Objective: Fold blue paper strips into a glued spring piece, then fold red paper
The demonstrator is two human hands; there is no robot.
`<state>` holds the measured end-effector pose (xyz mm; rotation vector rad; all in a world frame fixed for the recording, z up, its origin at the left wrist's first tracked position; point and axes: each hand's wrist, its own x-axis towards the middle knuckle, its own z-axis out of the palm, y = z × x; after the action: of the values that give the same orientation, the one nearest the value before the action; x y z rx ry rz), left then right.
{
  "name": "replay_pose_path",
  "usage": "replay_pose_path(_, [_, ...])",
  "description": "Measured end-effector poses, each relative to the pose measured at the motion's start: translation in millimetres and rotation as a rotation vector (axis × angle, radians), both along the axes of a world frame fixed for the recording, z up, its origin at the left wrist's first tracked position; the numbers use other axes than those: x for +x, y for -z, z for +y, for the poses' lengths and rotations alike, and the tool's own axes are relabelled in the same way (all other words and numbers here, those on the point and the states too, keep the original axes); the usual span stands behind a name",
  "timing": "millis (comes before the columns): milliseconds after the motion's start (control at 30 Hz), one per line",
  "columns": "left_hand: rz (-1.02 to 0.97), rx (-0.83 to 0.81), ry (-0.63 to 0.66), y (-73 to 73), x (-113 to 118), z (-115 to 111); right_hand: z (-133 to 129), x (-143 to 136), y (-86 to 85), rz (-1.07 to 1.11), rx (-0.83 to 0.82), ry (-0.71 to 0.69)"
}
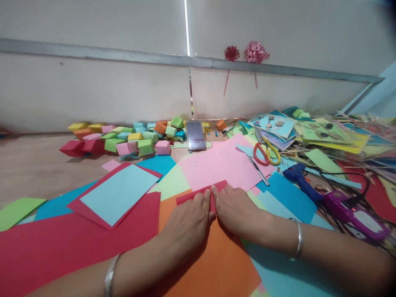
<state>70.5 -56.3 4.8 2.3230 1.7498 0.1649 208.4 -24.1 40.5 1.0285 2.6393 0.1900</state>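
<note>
A folded piece of red paper point(186, 199) lies on an orange sheet point(221, 260) in front of me. My left hand point(187, 220) is closed on it, with the fingers bent and the thumb against the paper. From the other side my right hand point(236, 210) holds the same piece, its fingertips pressing close beside the left thumb and fingers. Both hands hide much of the red paper. Beyond them spreads a large pink sheet point(213, 163). Left of my hands, a light blue sheet point(120, 196) rests on red ones.
Small paper cubes point(145, 146) line the wall at the back left, near a blurred-out phone-like object point(196, 136). To the right lie scissors point(267, 152), a craft knife point(258, 170), a blue glue gun point(301, 181) and a purple device point(352, 216) with a cord. Cards point(274, 123) pile up behind.
</note>
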Motion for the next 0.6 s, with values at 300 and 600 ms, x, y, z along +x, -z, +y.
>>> replay_pose_path(300, [0.199, -0.089, -0.05, -32.3, 1, -4, 1, 2, 5.0, 0.007, 0.032, -0.029])
replay_pose_path(600, [0.313, -0.108, -0.107, -35.3, -3, -8, 1, 3, 3.5, 0.017, 0.018, -0.053])
